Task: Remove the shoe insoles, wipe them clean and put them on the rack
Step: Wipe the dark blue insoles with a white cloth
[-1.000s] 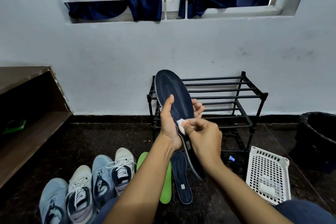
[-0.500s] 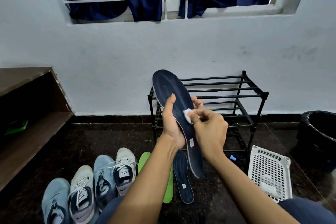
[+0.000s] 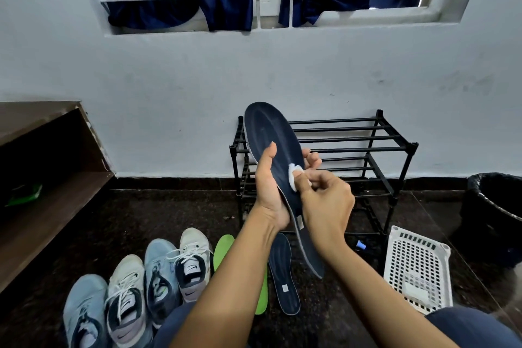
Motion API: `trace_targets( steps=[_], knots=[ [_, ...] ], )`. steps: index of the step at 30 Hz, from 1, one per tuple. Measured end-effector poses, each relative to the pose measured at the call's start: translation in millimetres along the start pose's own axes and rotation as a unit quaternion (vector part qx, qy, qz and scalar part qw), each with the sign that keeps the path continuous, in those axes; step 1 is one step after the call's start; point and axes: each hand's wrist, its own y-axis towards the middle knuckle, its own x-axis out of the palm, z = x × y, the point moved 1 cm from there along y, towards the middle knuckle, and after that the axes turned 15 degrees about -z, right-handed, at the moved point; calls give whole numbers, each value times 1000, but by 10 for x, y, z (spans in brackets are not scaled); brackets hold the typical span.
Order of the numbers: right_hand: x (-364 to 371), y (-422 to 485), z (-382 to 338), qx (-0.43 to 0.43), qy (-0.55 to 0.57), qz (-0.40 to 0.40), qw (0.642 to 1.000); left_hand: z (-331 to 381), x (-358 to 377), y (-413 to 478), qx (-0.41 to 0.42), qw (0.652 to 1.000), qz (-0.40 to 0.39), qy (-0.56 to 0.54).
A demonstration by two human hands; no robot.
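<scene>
Head view: the black rack point(image 3: 353, 138) against the wall is taken as the landmark. The dark blue insole point(image 3: 271, 133) is held in the air in front of the rack's left end, with its upper part overlapping the left posts. It is gripped at mid-length by the left hand point(image 3: 268, 192), with the thumb laid along the near face and the fingers curled round behind. The right hand point(image 3: 327, 200) is closed in a pinch on a small white wipe point(image 3: 293, 175), which is pressed against the insole's face just beside the left thumb.

For a good wipe, the insole is best backed by the left fingers directly behind the pressed spot, so that the flexible sheet is not bent away. Strokes are best run lengthwise in overlapping lanes, and the grip is shifted so that the area under the thumb is also reached. The heel label point(image 3: 300, 224) is judged liable to lift if rubbed hard.

The long axis is set steeply, nearly upright, and is leaned leftward at the top. The broad toe end is pointed up at the wall above the rack. The heel end is pointed down at the floor in front of the rack, near a second dark insole point(image 3: 285, 277) laid flat there.
</scene>
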Motion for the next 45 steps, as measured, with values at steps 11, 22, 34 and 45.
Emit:
trace_targets(
  steps=[11,22,34,45],
  knots=[
    [-21,19,-35,11,45,-10,999,-4,-7,-11,-2,1000,-1,29],
    [-52,41,-70,-5,21,11,1000,-31,68,-57,-19,1000,-15,3],
    [-101,34,-64,11,6,-25,1000,-29,48,-18,-21,1000,-20,2],
    [-53,-87,-74,-12,-16,-88,996,44,-28,-23,1,1000,-11,-8]
  ],
)
